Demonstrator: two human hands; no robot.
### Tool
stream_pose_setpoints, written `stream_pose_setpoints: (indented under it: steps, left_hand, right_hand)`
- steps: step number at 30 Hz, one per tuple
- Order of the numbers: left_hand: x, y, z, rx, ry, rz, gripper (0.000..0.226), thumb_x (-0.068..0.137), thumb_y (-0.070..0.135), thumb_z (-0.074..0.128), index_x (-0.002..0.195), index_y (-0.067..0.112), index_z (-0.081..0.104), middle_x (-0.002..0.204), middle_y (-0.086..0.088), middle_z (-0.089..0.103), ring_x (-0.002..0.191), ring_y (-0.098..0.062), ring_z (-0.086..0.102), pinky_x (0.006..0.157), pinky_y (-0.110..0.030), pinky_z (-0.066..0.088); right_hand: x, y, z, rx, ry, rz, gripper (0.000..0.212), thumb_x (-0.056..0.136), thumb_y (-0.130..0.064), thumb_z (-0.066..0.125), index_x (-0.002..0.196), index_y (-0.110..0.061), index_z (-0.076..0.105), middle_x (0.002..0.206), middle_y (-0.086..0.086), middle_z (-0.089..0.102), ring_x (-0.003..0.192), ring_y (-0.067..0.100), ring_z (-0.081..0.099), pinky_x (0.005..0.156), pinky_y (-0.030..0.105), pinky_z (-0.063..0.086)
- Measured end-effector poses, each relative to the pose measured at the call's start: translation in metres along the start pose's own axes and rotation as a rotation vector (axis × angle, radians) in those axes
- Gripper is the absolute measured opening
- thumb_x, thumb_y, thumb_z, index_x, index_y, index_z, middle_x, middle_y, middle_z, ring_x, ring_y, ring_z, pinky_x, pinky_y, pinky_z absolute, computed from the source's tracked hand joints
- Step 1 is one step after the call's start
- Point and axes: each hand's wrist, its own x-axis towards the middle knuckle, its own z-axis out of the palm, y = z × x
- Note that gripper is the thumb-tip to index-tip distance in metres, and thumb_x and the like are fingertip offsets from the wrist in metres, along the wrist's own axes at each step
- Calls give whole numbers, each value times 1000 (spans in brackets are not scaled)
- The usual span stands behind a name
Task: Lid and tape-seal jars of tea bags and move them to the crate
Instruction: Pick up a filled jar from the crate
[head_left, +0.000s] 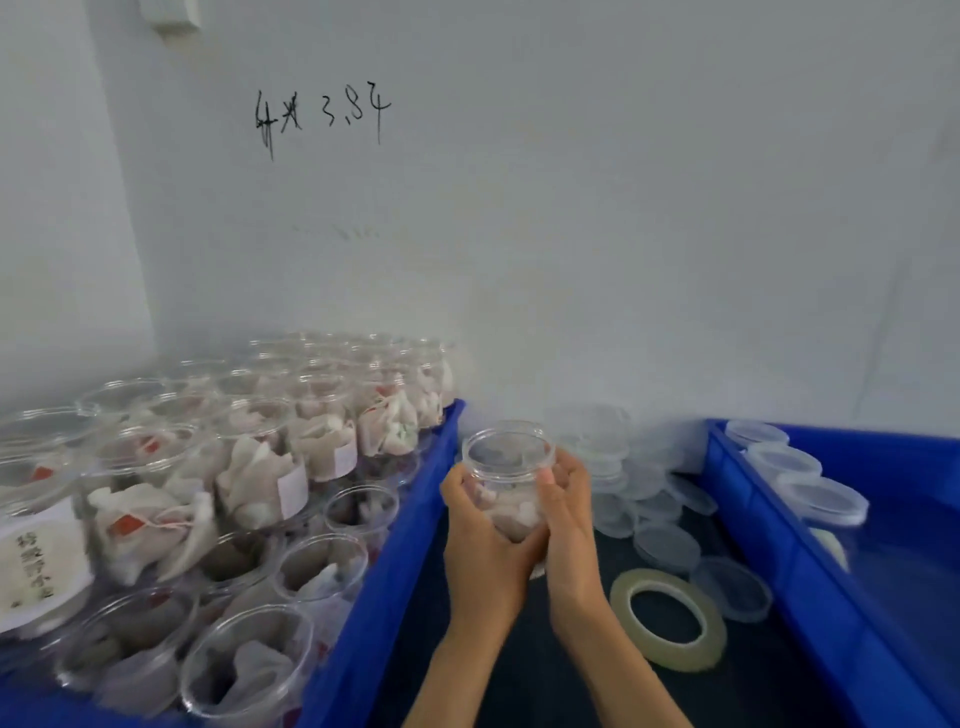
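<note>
White wall (571, 208) fills the background, black scribbles high up on it, and down below both hands meet over a dark table (519, 665). Left hand (483, 535) and right hand (563, 519) wrap a clear jar (508, 467) between them, fingers curled round its sides, thumbs up near the rim, tea bags pale inside. It looks lidded, though the clear plastic makes that hard to call. Just left of the left hand sits a blue crate (395, 571) packed with jars of tea bags (260, 467), many open-topped. Right of the right hand, loose clear lids (665, 545) lie scattered on the table, and nearer the wrist a tape roll (670, 618) lies flat. Further right, a second blue crate (789, 561) holds several more lids (821, 499) along its edge.
</note>
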Motion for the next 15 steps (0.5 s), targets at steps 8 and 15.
stream_pose_setpoints:
  steps: [8,15]
  left_hand:
    - [0,-67,54,88,-282,-201,86,41,65,74,109,48,24,102,15,61,84,5,61,58,-7,43]
    - [1,-93,73,80,-341,-147,90,47,59,79,117,47,24,115,13,62,97,0,62,73,-15,49]
  right_hand:
    - [4,55,-73,-69,108,117,28,100,-8,46,127,-13,48,127,12,60,116,22,60,97,31,51]
    - [9,73,-96,-57,111,133,31,100,-6,45,130,-11,47,124,9,62,110,14,63,83,20,53]
